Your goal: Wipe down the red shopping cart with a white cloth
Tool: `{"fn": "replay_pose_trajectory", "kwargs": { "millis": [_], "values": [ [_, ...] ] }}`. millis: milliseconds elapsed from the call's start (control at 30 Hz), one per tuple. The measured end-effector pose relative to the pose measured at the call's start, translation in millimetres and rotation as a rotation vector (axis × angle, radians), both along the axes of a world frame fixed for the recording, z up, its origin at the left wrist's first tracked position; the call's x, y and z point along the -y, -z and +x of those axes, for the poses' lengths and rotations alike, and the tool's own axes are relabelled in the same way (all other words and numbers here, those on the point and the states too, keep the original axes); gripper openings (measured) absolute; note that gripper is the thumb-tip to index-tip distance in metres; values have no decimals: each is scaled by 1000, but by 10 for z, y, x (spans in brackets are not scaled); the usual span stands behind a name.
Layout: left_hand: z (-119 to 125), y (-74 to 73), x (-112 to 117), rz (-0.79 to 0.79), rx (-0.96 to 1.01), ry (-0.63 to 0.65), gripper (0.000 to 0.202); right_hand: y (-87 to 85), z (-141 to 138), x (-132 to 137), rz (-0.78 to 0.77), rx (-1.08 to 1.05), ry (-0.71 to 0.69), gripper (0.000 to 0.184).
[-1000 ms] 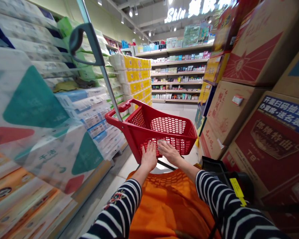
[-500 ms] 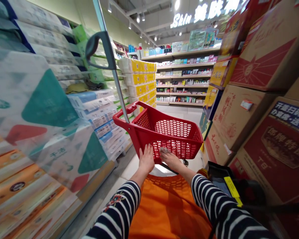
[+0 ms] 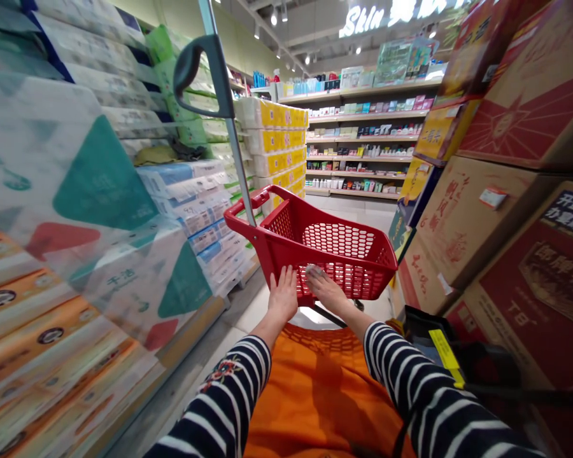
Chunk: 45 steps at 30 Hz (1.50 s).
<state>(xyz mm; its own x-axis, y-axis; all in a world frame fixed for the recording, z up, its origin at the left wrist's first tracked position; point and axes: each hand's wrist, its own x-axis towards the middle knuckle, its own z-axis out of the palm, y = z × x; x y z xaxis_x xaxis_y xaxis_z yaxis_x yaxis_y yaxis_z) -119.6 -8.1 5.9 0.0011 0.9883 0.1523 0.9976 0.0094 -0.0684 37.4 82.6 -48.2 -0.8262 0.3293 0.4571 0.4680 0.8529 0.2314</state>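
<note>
A red plastic shopping basket [image 3: 334, 251] on wheels stands sideways in front of me. Its grey metal pole rises on the left and carries a dark grey loop handle [image 3: 214, 76]. My left hand [image 3: 283, 296] lies against the near side wall with fingers stretched upward. Beside it, my right hand [image 3: 327, 286] is spread out, its fingertips by the same perforated wall. Both palms face away from me, and neither hand is wrapped round anything. Whether every finger touches the basket I cannot tell.
Stacked tissue packs [image 3: 124, 273] line the left side. On the right rise piled cartons [image 3: 468, 216], with a black object bearing a yellow label [image 3: 443, 350] below them. Yellow-white packs [image 3: 277, 137] and shelves of small goods [image 3: 358, 152] stand ahead.
The view has shifted slightly, so the basket and cartons sit a little farther right in it. Both hands stay spread at the basket's near wall.
</note>
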Motion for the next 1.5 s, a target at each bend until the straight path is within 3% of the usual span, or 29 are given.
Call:
{"fn": "replay_pose_trajectory", "kwargs": {
  "millis": [67,133,200,367,433,533,700,767,833,933,1000,1067,1167,1300,1367,1433,1500],
  "values": [
    [-41,54,26,-6,2,6,64,150,26,70,-13,67,-5,31],
    [-91,79,41,-8,2,4,63,161,-4,110,-11,92,-33,30],
    [-143,61,39,-2,-1,-10,62,16,-95,106,19,58,-76,33],
    [-246,-114,-27,74,-18,-105,60,-592,-439,-69,129,-191,-48,38],
    [-270,-171,-42,95,-18,-119,61,-674,-518,-143,132,-211,-41,38],
    [-286,-174,-17,83,-12,-109,61,-481,-510,-177,92,-133,-68,36],
    [-300,-24,72,5,-7,-74,62,163,-331,-35,-29,90,-38,29],
    [-321,21,88,-16,-5,-76,62,252,-310,25,-59,125,-33,27],
    [-359,24,87,-20,-6,-96,62,159,-367,54,-41,96,-87,28],
    [-440,-39,68,9,-5,-158,61,-240,-588,27,50,-55,-163,34],
    [-494,-94,52,34,-7,-184,59,-529,-760,-25,101,-167,-140,36],
    [-535,-127,43,56,-10,-194,59,-703,-881,-81,126,-220,-103,37],
    [-566,-108,52,71,-17,-196,62,-642,-892,-122,108,-178,-83,35],
    [-570,-9,93,29,-14,-187,66,-207,-722,-73,26,19,-111,28],
    [-577,29,108,2,-3,-197,65,-67,-688,-22,-5,95,-131,25],
    [-604,43,113,-11,4,-212,63,-83,-752,34,-7,114,-173,25],
    [-661,35,106,-2,4,-250,63,-262,-915,78,25,56,-228,27]
  ]
}}
